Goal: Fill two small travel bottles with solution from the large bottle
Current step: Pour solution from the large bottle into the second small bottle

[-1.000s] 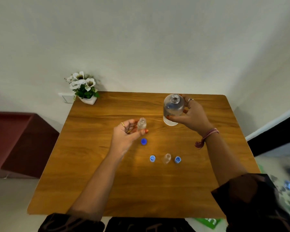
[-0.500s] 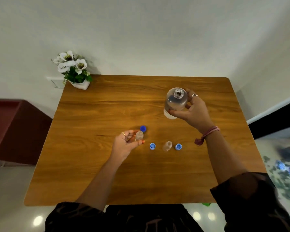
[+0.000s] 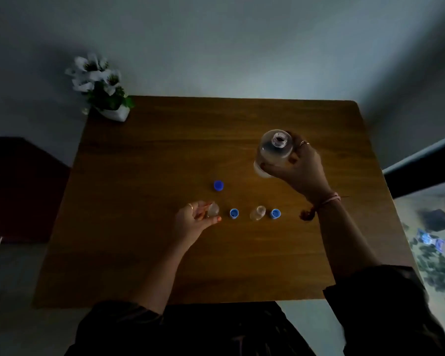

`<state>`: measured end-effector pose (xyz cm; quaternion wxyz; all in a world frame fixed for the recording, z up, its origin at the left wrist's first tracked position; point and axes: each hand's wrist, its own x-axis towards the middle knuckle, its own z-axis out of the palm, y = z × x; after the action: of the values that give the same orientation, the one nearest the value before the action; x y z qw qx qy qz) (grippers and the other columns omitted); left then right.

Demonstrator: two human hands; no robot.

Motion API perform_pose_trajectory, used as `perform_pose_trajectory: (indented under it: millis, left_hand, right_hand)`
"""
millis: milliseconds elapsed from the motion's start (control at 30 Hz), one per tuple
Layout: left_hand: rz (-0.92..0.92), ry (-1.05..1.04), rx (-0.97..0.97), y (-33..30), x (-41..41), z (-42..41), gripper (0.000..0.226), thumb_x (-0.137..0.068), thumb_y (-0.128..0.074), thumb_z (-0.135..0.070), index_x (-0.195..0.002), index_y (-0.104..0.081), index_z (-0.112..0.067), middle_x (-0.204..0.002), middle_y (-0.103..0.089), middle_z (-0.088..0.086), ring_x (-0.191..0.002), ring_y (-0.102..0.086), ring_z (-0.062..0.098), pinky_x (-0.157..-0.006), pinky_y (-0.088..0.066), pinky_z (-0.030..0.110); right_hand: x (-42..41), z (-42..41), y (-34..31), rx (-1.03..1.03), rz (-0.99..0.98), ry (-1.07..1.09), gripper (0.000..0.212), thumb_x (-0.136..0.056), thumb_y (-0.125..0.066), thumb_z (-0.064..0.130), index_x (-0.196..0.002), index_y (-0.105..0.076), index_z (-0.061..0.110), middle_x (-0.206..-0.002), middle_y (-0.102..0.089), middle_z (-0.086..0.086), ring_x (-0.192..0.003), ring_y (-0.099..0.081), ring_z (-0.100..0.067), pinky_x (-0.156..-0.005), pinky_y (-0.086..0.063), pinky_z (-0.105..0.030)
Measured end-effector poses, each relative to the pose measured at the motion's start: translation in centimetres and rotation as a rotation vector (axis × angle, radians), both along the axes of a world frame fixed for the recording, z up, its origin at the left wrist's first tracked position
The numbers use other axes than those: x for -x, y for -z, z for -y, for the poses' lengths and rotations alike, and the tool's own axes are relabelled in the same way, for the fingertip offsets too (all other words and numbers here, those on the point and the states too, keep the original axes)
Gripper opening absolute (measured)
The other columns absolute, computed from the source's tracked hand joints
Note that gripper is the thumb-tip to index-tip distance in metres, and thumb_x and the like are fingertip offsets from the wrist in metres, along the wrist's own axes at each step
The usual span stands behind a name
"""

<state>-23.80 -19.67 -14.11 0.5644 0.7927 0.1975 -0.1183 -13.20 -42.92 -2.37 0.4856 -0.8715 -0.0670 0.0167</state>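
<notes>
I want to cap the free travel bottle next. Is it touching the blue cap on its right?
Apart. The head view shows a thin strip of bare table between the free travel bottle and the blue cap.

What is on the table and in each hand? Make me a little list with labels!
left hand: grips a small bottle
right hand: holds the large bottle, uncapped
second small bottle: stands on the table, uncapped
blue caps: three, at and
flower pot: far left corner
</notes>
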Motion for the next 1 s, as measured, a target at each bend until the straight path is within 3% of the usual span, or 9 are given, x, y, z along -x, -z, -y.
perform_pose_trajectory:
  millis: [200, 300, 467, 667, 767, 900, 1000]
  left_hand:
    - [0.018, 0.01, 0.048, 0.9, 0.0, -0.2, 0.043, -0.064, -0.088, -0.015, -0.092, -0.063, -0.037, -0.094, -0.07, -0.015, -0.09, -0.065, -0.004, -0.073, -0.053, 0.01]
    - [0.021, 0.016, 0.052, 1.3, 0.0, -0.4, 0.042, -0.063, -0.088, -0.015, -0.09, -0.065, -0.036, -0.091, -0.072, -0.015, -0.088, -0.068, -0.002, -0.072, -0.052, 0.012]
    - [0.032, 0.035, 0.083, 1.9, -0.2, -0.6, 0.044, -0.062, -0.089, -0.012, -0.092, -0.067, -0.034, -0.092, -0.074, -0.013, -0.091, -0.07, 0.001, -0.084, -0.055, 0.023]
    - [0.012, 0.07, 0.105, 2.0, -0.1, -0.6, 0.056, -0.063, -0.088, -0.011, -0.107, -0.061, -0.033, -0.109, -0.07, -0.01, -0.105, -0.066, 0.005, -0.096, -0.052, 0.031]
    - [0.018, 0.075, 0.127, 1.6, 0.0, -0.6, 0.076, -0.062, -0.089, -0.009, -0.127, -0.053, -0.021, -0.128, -0.061, -0.003, -0.122, -0.056, 0.013, -0.105, -0.045, 0.035]
    - [0.09, 0.035, 0.082, -0.2, -0.1, -0.8, 0.104, -0.054, -0.093, -0.023, -0.142, -0.039, -0.023, -0.137, -0.047, -0.012, -0.131, -0.041, 0.006, -0.1, -0.035, 0.01]
    - [0.215, 0.082, -0.056, -2.3, -0.7, -0.3, 0.101, -0.057, -0.091, -0.038, -0.143, -0.039, -0.024, -0.143, -0.044, -0.004, -0.132, -0.04, 0.01, -0.107, -0.037, 0.026]
  right_hand:
    - [0.0, 0.0, 0.1, -0.05, -0.021, 0.039, 0.072, -0.063, -0.086, 0.032, -0.125, -0.052, 0.02, -0.113, -0.062, 0.012, -0.104, -0.057, 0.006, -0.081, -0.05, -0.012]
    - [0.0, 0.2, 0.3, -0.046, -0.025, 0.03, 0.073, -0.063, -0.086, 0.03, -0.126, -0.051, 0.017, -0.117, -0.062, 0.006, -0.108, -0.059, -0.003, -0.088, -0.051, -0.02]
    - [0.0, 0.3, 0.4, -0.083, -0.021, 0.03, 0.072, -0.062, -0.087, 0.027, -0.124, -0.052, 0.015, -0.116, -0.063, 0.002, -0.107, -0.061, -0.008, -0.089, -0.053, -0.026]
    - [0.0, 0.4, 0.4, -0.084, -0.033, 0.013, 0.072, -0.063, -0.086, 0.027, -0.125, -0.051, 0.014, -0.117, -0.062, 0.001, -0.109, -0.06, -0.01, -0.09, -0.052, -0.026]
    - [0.1, 0.5, 0.3, -0.094, -0.035, 0.011, 0.073, -0.063, -0.086, 0.027, -0.125, -0.051, 0.014, -0.118, -0.062, 0.001, -0.109, -0.06, -0.01, -0.09, -0.052, -0.026]
    - [0.0, 1.0, -0.1, -0.096, -0.033, 0.001, 0.074, -0.062, -0.086, 0.026, -0.126, -0.05, 0.015, -0.12, -0.061, 0.002, -0.111, -0.059, -0.01, -0.089, -0.052, -0.023]
    - [-0.1, 1.5, -0.5, -0.088, -0.019, -0.003, 0.075, -0.063, -0.086, 0.029, -0.127, -0.05, 0.016, -0.12, -0.06, 0.003, -0.111, -0.058, -0.01, -0.091, -0.052, -0.025]
